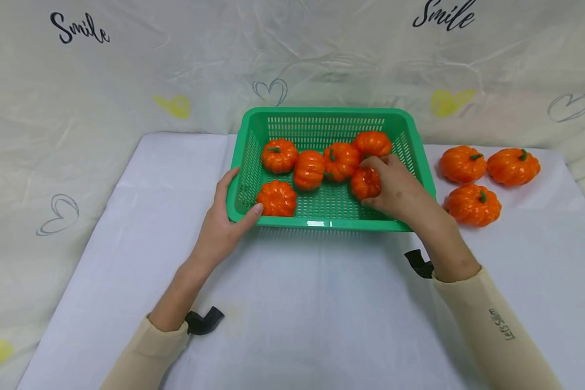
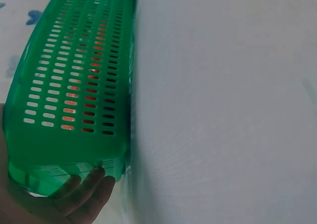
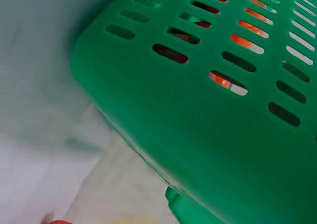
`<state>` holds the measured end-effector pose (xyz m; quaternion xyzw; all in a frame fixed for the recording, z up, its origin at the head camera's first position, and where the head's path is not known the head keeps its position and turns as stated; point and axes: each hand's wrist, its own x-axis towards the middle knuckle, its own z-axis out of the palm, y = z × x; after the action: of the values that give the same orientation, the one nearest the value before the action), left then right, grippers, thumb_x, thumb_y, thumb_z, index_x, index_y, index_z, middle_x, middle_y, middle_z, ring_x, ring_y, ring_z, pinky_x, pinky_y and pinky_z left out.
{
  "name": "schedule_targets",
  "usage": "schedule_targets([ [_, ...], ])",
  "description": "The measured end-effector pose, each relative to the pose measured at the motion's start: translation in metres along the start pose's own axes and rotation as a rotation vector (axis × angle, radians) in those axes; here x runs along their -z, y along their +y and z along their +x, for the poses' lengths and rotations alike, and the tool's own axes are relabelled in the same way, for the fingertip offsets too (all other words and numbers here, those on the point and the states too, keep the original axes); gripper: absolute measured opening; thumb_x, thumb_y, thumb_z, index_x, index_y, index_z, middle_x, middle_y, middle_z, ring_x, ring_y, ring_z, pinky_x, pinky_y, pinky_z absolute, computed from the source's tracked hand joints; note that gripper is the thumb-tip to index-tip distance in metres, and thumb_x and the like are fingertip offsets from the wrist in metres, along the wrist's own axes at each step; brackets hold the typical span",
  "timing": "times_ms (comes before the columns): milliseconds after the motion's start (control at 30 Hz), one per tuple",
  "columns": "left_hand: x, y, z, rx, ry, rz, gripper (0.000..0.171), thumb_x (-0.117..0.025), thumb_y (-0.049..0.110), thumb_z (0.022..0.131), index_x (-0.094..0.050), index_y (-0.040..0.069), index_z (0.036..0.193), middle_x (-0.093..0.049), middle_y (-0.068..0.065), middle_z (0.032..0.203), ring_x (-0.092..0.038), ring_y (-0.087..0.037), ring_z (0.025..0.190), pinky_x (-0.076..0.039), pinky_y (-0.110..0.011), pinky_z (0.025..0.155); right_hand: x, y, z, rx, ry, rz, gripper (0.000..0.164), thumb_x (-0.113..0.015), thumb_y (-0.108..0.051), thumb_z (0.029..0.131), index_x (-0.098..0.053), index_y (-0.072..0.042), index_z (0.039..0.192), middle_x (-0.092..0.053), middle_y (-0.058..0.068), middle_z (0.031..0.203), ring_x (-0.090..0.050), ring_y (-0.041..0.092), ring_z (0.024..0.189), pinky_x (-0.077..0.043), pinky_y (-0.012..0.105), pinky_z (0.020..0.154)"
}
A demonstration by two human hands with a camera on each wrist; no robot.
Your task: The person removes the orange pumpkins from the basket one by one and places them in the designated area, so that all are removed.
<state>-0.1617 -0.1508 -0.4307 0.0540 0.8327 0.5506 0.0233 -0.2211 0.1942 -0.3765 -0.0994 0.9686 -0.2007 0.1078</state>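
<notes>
A green plastic basket point(image 1: 322, 223) with slotted walls holds several small orange pumpkins, among them one point(image 1: 280, 156) at the back left and one point(image 1: 277, 199) at the front left. My left hand point(image 1: 219, 230) grips the basket's front left corner, thumb over the rim. In the left wrist view its fingers point(image 2: 86, 189) lie against the basket's outer end wall. Inside the basket's right part, my right hand point(image 1: 395, 187) holds a pumpkin point(image 1: 365, 183) between thumb and fingers. In the right wrist view the basket wall point(image 3: 163, 100) hides that hand.
Three more orange pumpkins point(image 1: 463, 164), point(image 1: 513, 167), point(image 1: 473, 205) sit on the white-covered table point(image 1: 312, 309), right of the basket. Behind the table stands a pale sheet point(image 1: 214, 65) printed with hearts and words. A black strap point(image 1: 203, 320) hangs at the left wrist, another point(image 1: 419, 264) at the right.
</notes>
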Motion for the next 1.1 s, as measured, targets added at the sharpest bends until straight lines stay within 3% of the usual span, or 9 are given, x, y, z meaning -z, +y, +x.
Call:
schedule_targets([
  [267, 0.000, 0.000, -0.001, 0.008, 0.001, -0.001, 0.083, -0.068, 0.047, 0.097, -0.016, 0.049, 0.161, -0.032, 0.002, 0.168, -0.045, -0.023, 0.144, -0.043, -0.053, 0.117, -0.002, 0.000, 0.000, 0.029, -0.001, -0.013, 0.065, -0.088, -0.015, 0.082, -0.051, -0.010, 0.135, -0.042, 0.026, 0.149, -0.045, 0.045, 0.129, -0.045, 0.071, 0.108],
  [533, 0.001, 0.000, 0.000, 0.013, -0.005, -0.010, 0.082, -0.068, 0.048, 0.097, -0.016, 0.051, 0.160, -0.034, 0.001, 0.167, -0.046, -0.024, 0.142, -0.044, -0.052, 0.116, 0.004, 0.000, -0.006, 0.049, 0.010, 0.083, 0.069, -0.085, -0.032, 0.086, -0.051, -0.013, 0.144, -0.042, 0.020, 0.152, -0.047, 0.043, 0.133, -0.040, 0.072, 0.113],
  [833, 0.001, 0.001, 0.000, 0.005, -0.005, -0.015, 0.082, -0.068, 0.047, 0.097, -0.016, 0.049, 0.160, -0.034, 0.002, 0.166, -0.047, -0.023, 0.142, -0.043, -0.052, 0.116, 0.011, 0.000, -0.015, 0.092, 0.092, 0.178, 0.072, -0.082, -0.037, 0.088, -0.052, -0.017, 0.150, -0.045, 0.022, 0.146, -0.047, 0.041, 0.129, -0.043, 0.069, 0.111],
  [1100, 0.001, 0.002, -0.001, 0.003, -0.002, -0.018, 0.082, -0.068, 0.047, 0.097, -0.017, 0.050, 0.160, -0.034, 0.002, 0.167, -0.046, -0.023, 0.143, -0.043, -0.052, 0.117, 0.012, 0.001, -0.020, 0.130, 0.185, 0.263, 0.072, -0.078, -0.039, 0.090, -0.050, -0.016, 0.152, -0.049, 0.018, 0.136, -0.048, 0.034, 0.119, -0.049, 0.058, 0.097],
])
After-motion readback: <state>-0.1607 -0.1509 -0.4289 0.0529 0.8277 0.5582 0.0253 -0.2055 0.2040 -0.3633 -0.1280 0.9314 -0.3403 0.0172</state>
